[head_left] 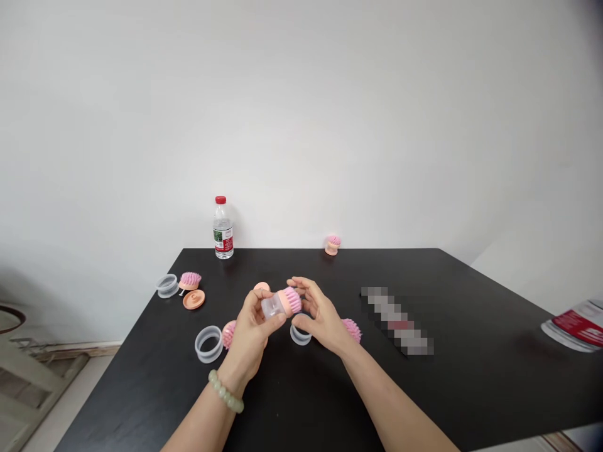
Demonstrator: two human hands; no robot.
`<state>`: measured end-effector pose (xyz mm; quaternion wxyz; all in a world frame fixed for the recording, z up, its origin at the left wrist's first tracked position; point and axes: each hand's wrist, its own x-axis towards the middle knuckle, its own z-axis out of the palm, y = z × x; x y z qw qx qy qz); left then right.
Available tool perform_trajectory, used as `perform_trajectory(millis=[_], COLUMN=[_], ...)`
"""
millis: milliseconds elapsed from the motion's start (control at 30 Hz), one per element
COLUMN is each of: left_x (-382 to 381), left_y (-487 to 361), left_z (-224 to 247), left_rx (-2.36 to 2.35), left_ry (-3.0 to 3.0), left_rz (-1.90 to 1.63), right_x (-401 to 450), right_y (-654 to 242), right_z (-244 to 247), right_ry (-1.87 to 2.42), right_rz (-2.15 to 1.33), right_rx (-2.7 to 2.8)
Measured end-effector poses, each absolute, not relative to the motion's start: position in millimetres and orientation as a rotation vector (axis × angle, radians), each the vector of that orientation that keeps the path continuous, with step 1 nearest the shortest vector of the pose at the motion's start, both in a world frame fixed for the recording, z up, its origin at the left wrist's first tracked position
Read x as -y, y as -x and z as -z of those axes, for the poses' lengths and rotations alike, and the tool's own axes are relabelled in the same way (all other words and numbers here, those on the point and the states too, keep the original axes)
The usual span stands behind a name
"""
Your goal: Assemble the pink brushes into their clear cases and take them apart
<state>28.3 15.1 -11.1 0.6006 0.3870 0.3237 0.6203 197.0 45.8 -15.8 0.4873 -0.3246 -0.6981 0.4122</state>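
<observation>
My left hand is shut on a clear plastic cylinder whose end carries a peach brush head with pink bristles. My right hand is cupped just beside those bristles, fingers apart, and it seems to hold nothing. Under the hands lies a small clear ring. Another pink-bristled brush head sits partly hidden behind my right wrist, and a third is partly hidden behind my left hand. A wider clear ring stands to the left, and a peach disc peeks out behind my left hand.
The black table has a water bottle with a red cap at its back edge, plus an upright brush. At the left lie a clear ring, a brush head and a peach lid. A pixelated strip lies right.
</observation>
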Motion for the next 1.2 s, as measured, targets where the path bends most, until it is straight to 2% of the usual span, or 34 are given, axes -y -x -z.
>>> perform_trajectory(millis=[333,1200], left_x=[-14.3,-14.1], left_y=[-28.5,-28.4], left_z=[8.9,9.4], left_rx=[-0.776,-0.764], left_ry=[-0.909,-0.924], left_rz=[-1.413,-1.423], right_x=[-53.7,-52.6], right_y=[-202.1,-200.7], right_z=[22.1,20.8], right_ry=[0.858,0.791], right_rz=[-0.928,-1.141], right_rx=[1.672,1.634])
